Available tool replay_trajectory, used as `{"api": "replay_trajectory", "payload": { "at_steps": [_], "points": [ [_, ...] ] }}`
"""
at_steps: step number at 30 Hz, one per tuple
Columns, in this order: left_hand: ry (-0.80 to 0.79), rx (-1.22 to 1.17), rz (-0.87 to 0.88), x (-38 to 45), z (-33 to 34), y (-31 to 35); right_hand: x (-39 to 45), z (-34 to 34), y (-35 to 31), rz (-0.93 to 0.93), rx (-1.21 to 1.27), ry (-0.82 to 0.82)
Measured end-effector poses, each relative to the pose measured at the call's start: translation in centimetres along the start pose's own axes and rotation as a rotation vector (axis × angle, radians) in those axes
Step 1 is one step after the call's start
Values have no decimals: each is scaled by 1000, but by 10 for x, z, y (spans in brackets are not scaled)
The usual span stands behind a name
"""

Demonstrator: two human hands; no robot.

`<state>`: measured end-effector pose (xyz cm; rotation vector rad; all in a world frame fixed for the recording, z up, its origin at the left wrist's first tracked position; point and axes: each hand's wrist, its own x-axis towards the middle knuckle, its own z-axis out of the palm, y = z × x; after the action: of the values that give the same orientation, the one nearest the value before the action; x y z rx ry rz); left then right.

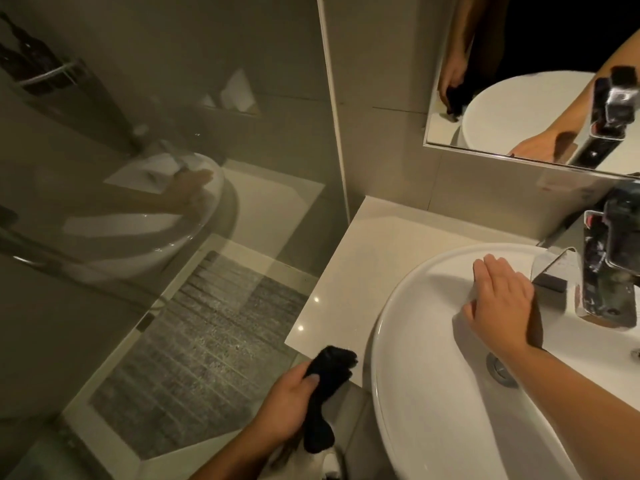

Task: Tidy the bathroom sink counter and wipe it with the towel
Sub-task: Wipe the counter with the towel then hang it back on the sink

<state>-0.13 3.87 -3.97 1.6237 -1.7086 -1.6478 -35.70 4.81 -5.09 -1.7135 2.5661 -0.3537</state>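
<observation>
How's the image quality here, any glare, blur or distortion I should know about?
Head view: dim, warm light; wide-angle bending curves the wall edges. The glass panel carries hazy reflections, and small glare spots dot the counter. The faucet is smeared with blur. The left hand holding the black cloth and the right hand in the sink stay fairly sharp.

I see a dim bathroom with warm yellow light. A big clear glass shower wall (138,168) stands on the left. Behind it, a grey ribbed mat (207,341) lies on the floor. Pale beige wall tiles (381,64) rise beside a shiny silver-framed mirror (519,81).
</observation>
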Motion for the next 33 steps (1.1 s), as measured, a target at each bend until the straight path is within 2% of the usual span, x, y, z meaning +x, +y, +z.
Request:
{"api": "replay_trajectory", "payload": {
  "at_steps": [2, 4, 6, 9, 11, 13, 18, 21, 24, 26, 28, 33],
  "points": [
    [-13, -380, -208, 8, -5, 8, 1, 1, 0, 4, -5, -8],
    [-6, -633, -329, 21, -14, 19, 2, 2, 1, 15, -16, -19],
    [-3, -739, -354, 39, -23, 35, 3, 3, 1, 22, -23, -14],
    [-25, -744, -259, 79, -34, 69, 3, 5, 1, 33, -29, -2],
    [-20, -651, -140, 114, -34, 101, 4, 5, 0, 53, -37, -7],
    [2, -442, 13, 154, -26, 136, 5, 7, -1, 66, -47, -7],
    [13, 493, 567, 261, 25, 212, 5, 12, 0, 92, -82, 20],
    [-145, 874, 826, 304, 82, 228, 6, 22, 3, 109, -125, 35],
    [-452, 1212, 940, 325, 131, 207, 8, 30, 4, 126, -126, 59],
    [-510, 1277, 991, 329, 140, 189, 8, 30, 4, 121, -116, 101],
    [-534, 1211, 1027, 324, 132, 176, 6, 28, 3, 101, -108, 138],
    [-469, 1083, 1058, 280, 92, 131, 5, 19, 0, 88, -93, 105]
  ]
}}
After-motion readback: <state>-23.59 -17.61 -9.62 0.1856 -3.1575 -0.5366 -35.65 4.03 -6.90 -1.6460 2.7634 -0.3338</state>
